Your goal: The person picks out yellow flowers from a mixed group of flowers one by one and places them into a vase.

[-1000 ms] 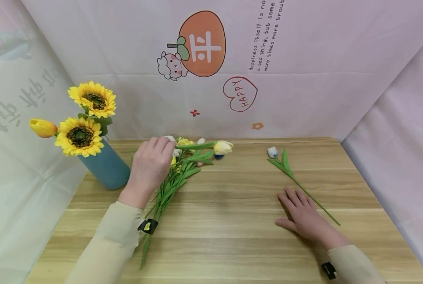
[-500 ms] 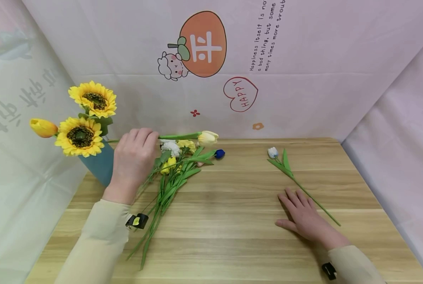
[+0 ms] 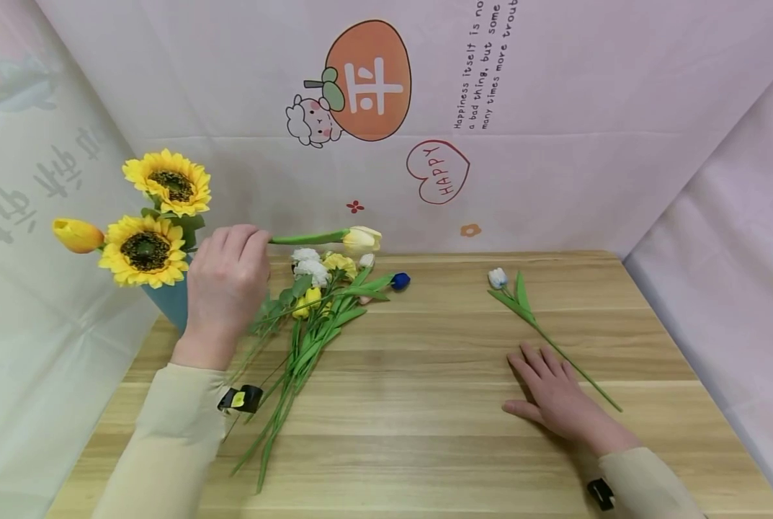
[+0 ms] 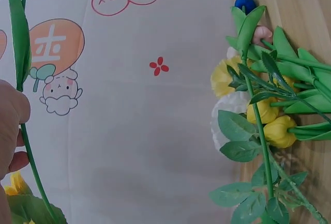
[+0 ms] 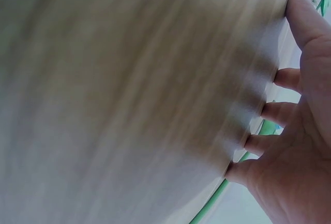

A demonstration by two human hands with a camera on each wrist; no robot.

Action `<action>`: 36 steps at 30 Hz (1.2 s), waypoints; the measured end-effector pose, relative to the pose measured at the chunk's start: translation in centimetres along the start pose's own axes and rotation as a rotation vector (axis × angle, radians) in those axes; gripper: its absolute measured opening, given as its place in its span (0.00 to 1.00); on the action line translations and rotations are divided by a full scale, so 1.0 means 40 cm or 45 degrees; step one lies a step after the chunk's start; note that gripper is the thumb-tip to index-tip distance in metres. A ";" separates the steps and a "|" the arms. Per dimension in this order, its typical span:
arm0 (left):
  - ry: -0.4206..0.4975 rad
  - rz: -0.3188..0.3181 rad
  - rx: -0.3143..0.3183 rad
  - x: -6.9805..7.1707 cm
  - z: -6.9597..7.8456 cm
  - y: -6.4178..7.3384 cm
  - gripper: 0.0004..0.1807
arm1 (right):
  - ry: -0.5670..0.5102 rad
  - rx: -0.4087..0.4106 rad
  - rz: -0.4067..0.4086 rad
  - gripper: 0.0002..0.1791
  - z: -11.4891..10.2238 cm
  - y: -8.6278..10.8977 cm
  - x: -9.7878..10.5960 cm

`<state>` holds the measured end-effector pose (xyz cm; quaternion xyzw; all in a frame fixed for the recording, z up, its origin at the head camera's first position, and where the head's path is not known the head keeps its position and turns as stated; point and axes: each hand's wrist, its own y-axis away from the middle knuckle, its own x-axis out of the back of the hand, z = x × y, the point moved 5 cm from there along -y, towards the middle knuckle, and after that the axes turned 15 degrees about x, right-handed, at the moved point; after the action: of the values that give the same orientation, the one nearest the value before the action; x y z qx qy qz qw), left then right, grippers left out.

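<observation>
My left hand (image 3: 226, 288) pinches the green stem of a pale yellow tulip (image 3: 362, 238), raised above the back left of the table. Its bloom points right; in the left wrist view the stem (image 4: 34, 164) runs on past the fingers. Just left of this hand, and partly hidden by it, stands a blue vase (image 3: 168, 301) holding sunflowers (image 3: 145, 249) and an orange-yellow tulip (image 3: 78, 236). My right hand (image 3: 555, 396) rests on the tabletop with fingers spread, beside the stem of a white-and-blue tulip (image 3: 498, 278). That hand holds nothing.
A loose pile of artificial flowers (image 3: 308, 353) lies left of centre, including yellow tulips (image 3: 307, 303), a white flower (image 3: 311, 267) and a blue tulip (image 3: 400, 281). Printed cloth (image 3: 555, 144) hangs behind and beside the wooden table (image 3: 425, 432).
My left hand has moved left and slightly up toward the vase, carrying the pale yellow tulip and uncovering more of the pile. My right hand has stayed still.
</observation>
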<state>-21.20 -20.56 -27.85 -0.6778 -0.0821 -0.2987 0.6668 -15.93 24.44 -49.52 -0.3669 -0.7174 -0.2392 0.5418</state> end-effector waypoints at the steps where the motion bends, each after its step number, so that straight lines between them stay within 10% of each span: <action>1: 0.003 0.004 0.013 0.001 -0.005 -0.002 0.10 | 0.002 -0.001 0.000 0.47 0.000 0.000 0.000; 22: 0.027 0.091 0.383 0.032 -0.164 0.003 0.10 | 0.027 -0.005 -0.013 0.47 -0.008 0.001 0.010; 31: -0.002 0.250 0.465 0.049 -0.201 0.010 0.11 | 0.029 0.007 -0.001 0.48 0.000 0.002 0.001; 36: -0.046 0.187 0.559 0.056 -0.226 0.016 0.10 | 0.034 0.003 -0.003 0.48 -0.001 0.001 0.000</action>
<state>-21.71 -29.88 -27.86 -0.5259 -0.1077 -0.2121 0.8166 -15.88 24.46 -49.51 -0.3624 -0.7108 -0.2438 0.5513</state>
